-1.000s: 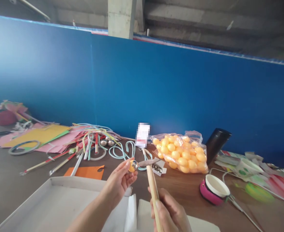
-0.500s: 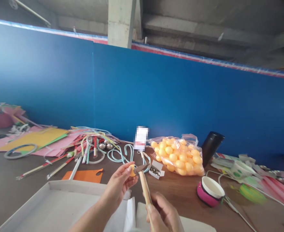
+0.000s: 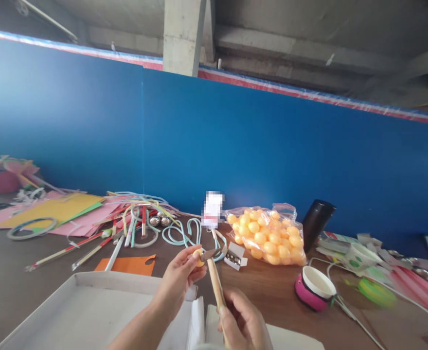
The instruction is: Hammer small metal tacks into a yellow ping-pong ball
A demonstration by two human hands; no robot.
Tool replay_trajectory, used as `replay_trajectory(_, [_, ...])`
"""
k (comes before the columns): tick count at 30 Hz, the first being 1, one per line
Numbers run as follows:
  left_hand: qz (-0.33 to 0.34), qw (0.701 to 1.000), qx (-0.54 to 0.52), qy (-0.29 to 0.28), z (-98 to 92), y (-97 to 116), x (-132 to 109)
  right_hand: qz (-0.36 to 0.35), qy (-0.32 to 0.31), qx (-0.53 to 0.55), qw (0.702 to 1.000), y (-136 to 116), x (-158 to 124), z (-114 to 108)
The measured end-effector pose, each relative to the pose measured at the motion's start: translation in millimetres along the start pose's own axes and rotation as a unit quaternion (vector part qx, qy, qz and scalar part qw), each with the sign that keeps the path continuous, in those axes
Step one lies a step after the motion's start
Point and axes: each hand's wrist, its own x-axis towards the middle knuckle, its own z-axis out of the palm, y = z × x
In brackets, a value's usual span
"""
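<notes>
My left hand (image 3: 180, 274) pinches a small yellow-orange ball (image 3: 199, 258) between thumb and fingertips; part of it is covered by the fingers. In my right hand (image 3: 241, 318), the fingers wrap round the wooden handle (image 3: 217, 284) of a hammer. The dark metal head (image 3: 211, 253) of the hammer is at the ball's right side; whether they touch I cannot tell. Just beyond the hands, an open small white box (image 3: 235, 256) holds shiny metal pieces. A clear bag (image 3: 268, 236) full of similar yellow-orange balls lies behind it.
A large white tray (image 3: 86, 287) stands front left. Orange card (image 3: 130, 265), pale blue tubes (image 3: 175, 236) and coloured paper (image 3: 57, 211) lie left. On the right are a pink-wrapped white cup (image 3: 315, 289), a black cylinder (image 3: 319, 221) and cables. A blue partition (image 3: 236, 146) rises behind.
The hammer and my right hand have shifted slightly left. A dark spot visible on the ball earlier is now out of sight. My left hand keeps its pinch.
</notes>
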Motion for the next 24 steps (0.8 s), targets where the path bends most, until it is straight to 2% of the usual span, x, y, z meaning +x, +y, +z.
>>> replay_trajectory(5, [-0.008,0.999,-0.030,-0.011,-0.2,1,-2,0.050,0.011,0.028,0.998,-2,0,1])
replay_trajectory(15, [-0.035,0.996,-0.075,-0.033,-3.8,2,-1,0.064,0.027,0.035,0.997,-13,-2,-7])
replay_trajectory(24, [-0.020,0.997,-0.064,-0.045,-3.3,1,0,0.017,0.003,0.019,1.000,-10,-5,-1])
